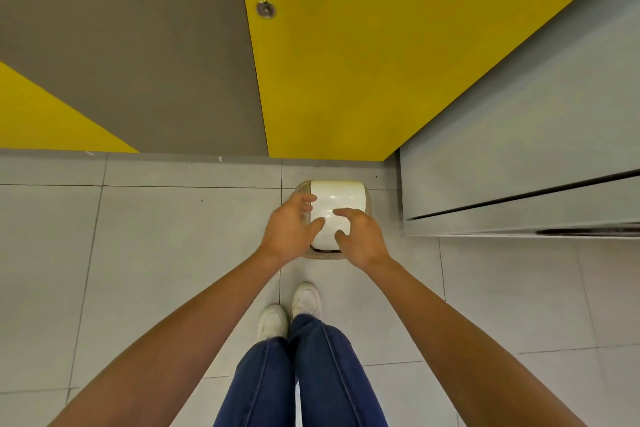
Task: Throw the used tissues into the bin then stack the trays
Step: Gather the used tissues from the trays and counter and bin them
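**Bin (322, 256) on floor, directly under both hands**

The bin stands on the tiled floor (156, 253), close to the foot of the yellow and grey wall (346, 62) and just left of a grey cabinet (502, 166). It lies straight ahead of the person's white shoes (306, 298), on the body's centre line.

**Position relative to the hands**
- The white lid (346, 196) covers most of the top. Its longer side runs away from the person, toward the wall.
- The left hand (289, 224) is over the lid's left edge. The right hand (362, 239) is over its near right corner.
- Neither hand is clearly nearer; the bin sits between them, so either could work the lid.

**Hand state**
- Both hands have fingers spread and slightly bent, palms down.
- Neither hand pinches or carries anything that can be seen.

**Hidden or unclear**
- Seen from above, it cannot be told whether the fingertips touch the lid or hang just over it.
- The bin's body and inside are hidden under the lid. A dark slit shows at the lid's near edge; whether it is an opening is unclear.
- No tissues and no trays are in view.
- Judgement: the tissue step appears to be at or near its end, and the trays are yet to be stacked.
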Demonstrator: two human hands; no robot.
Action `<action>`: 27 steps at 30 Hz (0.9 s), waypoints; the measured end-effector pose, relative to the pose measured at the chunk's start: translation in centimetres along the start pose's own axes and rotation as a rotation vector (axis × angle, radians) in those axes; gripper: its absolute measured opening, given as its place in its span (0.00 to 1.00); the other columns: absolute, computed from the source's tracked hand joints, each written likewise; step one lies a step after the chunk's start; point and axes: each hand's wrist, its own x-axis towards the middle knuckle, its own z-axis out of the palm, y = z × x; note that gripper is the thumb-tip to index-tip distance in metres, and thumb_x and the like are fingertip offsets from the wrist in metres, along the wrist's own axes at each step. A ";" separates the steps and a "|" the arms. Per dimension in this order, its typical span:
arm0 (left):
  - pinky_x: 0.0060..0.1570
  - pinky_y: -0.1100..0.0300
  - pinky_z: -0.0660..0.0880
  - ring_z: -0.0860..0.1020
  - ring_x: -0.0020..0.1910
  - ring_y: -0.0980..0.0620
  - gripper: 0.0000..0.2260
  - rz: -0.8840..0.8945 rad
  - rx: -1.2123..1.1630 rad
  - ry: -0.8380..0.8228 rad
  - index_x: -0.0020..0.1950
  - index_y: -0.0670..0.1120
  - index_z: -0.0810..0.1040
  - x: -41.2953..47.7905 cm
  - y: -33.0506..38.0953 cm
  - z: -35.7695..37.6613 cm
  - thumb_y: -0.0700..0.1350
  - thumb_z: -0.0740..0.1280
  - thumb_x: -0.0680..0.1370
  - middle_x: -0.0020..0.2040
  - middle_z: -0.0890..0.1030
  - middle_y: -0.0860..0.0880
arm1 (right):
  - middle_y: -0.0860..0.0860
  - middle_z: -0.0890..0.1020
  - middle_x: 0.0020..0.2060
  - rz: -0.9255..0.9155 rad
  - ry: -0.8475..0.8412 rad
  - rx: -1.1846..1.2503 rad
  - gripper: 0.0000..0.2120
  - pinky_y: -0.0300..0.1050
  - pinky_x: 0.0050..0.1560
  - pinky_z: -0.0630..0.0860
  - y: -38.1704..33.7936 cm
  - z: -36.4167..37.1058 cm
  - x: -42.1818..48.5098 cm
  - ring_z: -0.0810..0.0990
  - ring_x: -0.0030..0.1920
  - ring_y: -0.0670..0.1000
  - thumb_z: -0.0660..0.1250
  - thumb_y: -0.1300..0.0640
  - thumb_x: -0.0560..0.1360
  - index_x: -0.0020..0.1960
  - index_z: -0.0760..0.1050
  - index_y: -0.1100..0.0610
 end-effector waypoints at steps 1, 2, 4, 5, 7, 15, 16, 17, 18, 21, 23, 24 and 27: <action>0.53 0.67 0.68 0.75 0.57 0.52 0.19 0.009 -0.017 0.020 0.65 0.45 0.70 -0.9 1.2 -1.3 0.43 0.68 0.75 0.60 0.77 0.48 | 0.52 0.71 0.68 -0.018 0.014 0.017 0.21 0.40 0.64 0.67 -1.3 -1.3 -0.8 0.71 0.67 0.52 0.63 0.64 0.76 0.68 0.70 0.55; 0.51 0.69 0.66 0.74 0.56 0.54 0.18 0.019 -0.032 0.040 0.65 0.46 0.71 -1.8 2.4 -2.6 0.43 0.68 0.76 0.59 0.77 0.49 | 0.52 0.72 0.68 -0.035 0.027 0.034 0.21 0.40 0.64 0.67 -2.5 -2.5 -1.7 0.71 0.66 0.52 0.63 0.64 0.75 0.67 0.70 0.55; 0.50 0.70 0.65 0.72 0.54 0.57 0.16 0.036 -0.058 0.084 0.64 0.47 0.71 -3.7 4.9 -5.2 0.45 0.67 0.76 0.57 0.77 0.51 | 0.53 0.73 0.66 -0.066 0.054 0.053 0.20 0.41 0.65 0.66 -5.0 -5.1 -3.5 0.72 0.65 0.52 0.63 0.64 0.75 0.66 0.71 0.55; 0.51 0.69 0.65 0.72 0.54 0.58 0.16 0.046 -0.070 0.107 0.64 0.48 0.72 -4.7 6.2 -6.5 0.45 0.67 0.76 0.56 0.77 0.52 | 0.53 0.74 0.65 -0.083 0.069 0.058 0.19 0.42 0.65 0.66 -6.2 -6.4 -4.4 0.72 0.65 0.52 0.63 0.63 0.75 0.66 0.72 0.55; 0.52 0.67 0.66 0.73 0.54 0.57 0.16 0.074 -0.091 0.155 0.63 0.49 0.72 -6.4 8.5 -9.0 0.46 0.67 0.76 0.55 0.76 0.54 | 0.52 0.74 0.65 -0.128 0.097 0.077 0.19 0.41 0.65 0.65 -8.6 -8.9 -6.1 0.71 0.66 0.52 0.63 0.62 0.75 0.65 0.72 0.55; 0.55 0.64 0.71 0.75 0.52 0.58 0.12 0.202 -0.181 0.401 0.58 0.50 0.75 -12.2 15.6 -17.6 0.45 0.69 0.75 0.50 0.77 0.56 | 0.52 0.73 0.65 -0.356 0.181 0.134 0.19 0.39 0.60 0.66 -18.2 -16.5 -11.4 0.72 0.64 0.50 0.64 0.62 0.75 0.65 0.73 0.54; 0.54 0.65 0.71 0.76 0.51 0.58 0.11 0.215 -0.198 0.431 0.57 0.50 0.75 -12.7 16.2 -18.5 0.45 0.69 0.75 0.50 0.78 0.56 | 0.52 0.74 0.64 -0.392 0.192 0.136 0.19 0.39 0.60 0.67 -19.3 -17.1 -11.8 0.72 0.64 0.50 0.64 0.61 0.75 0.65 0.73 0.54; 0.53 0.66 0.71 0.76 0.51 0.59 0.10 0.228 -0.220 0.458 0.56 0.50 0.76 -13.2 16.7 -19.5 0.44 0.68 0.75 0.50 0.78 0.56 | 0.51 0.74 0.64 -0.428 0.204 0.135 0.18 0.40 0.61 0.67 -20.6 -17.6 -12.1 0.72 0.64 0.49 0.64 0.61 0.75 0.65 0.73 0.53; 0.52 0.68 0.72 0.77 0.50 0.60 0.09 0.244 -0.242 0.485 0.56 0.49 0.76 -13.7 17.1 -20.4 0.44 0.68 0.75 0.50 0.79 0.56 | 0.51 0.74 0.64 -0.462 0.216 0.134 0.18 0.40 0.62 0.67 -21.8 -18.0 -12.5 0.72 0.64 0.49 0.64 0.61 0.75 0.64 0.74 0.53; 0.48 0.74 0.72 0.77 0.47 0.66 0.07 0.307 -0.288 0.561 0.53 0.50 0.77 -14.9 18.3 -23.1 0.43 0.68 0.76 0.48 0.80 0.58 | 0.50 0.76 0.62 -0.560 0.256 0.157 0.17 0.39 0.60 0.67 -25.4 -19.1 -13.2 0.73 0.63 0.48 0.65 0.61 0.74 0.62 0.75 0.52; 0.45 0.78 0.71 0.76 0.43 0.71 0.06 0.350 -0.301 0.596 0.52 0.49 0.77 -15.4 19.0 -24.9 0.42 0.68 0.76 0.47 0.79 0.59 | 0.49 0.76 0.60 -0.610 0.287 0.176 0.16 0.37 0.57 0.67 -27.6 -19.5 -13.7 0.75 0.60 0.47 0.65 0.61 0.74 0.60 0.76 0.52; 0.44 0.79 0.70 0.76 0.42 0.72 0.06 0.368 -0.301 0.616 0.52 0.49 0.77 -15.6 19.3 -25.8 0.42 0.68 0.75 0.46 0.79 0.59 | 0.49 0.77 0.59 -0.635 0.296 0.180 0.16 0.36 0.56 0.67 -28.7 -19.7 -14.0 0.75 0.59 0.46 0.65 0.61 0.73 0.60 0.76 0.51; 0.43 0.79 0.70 0.76 0.41 0.71 0.06 0.396 -0.304 0.671 0.52 0.49 0.77 -16.1 19.7 -28.8 0.42 0.68 0.75 0.46 0.80 0.58 | 0.49 0.77 0.57 -0.708 0.299 0.191 0.16 0.35 0.57 0.68 -32.3 -19.9 -14.7 0.75 0.57 0.45 0.65 0.61 0.73 0.59 0.77 0.52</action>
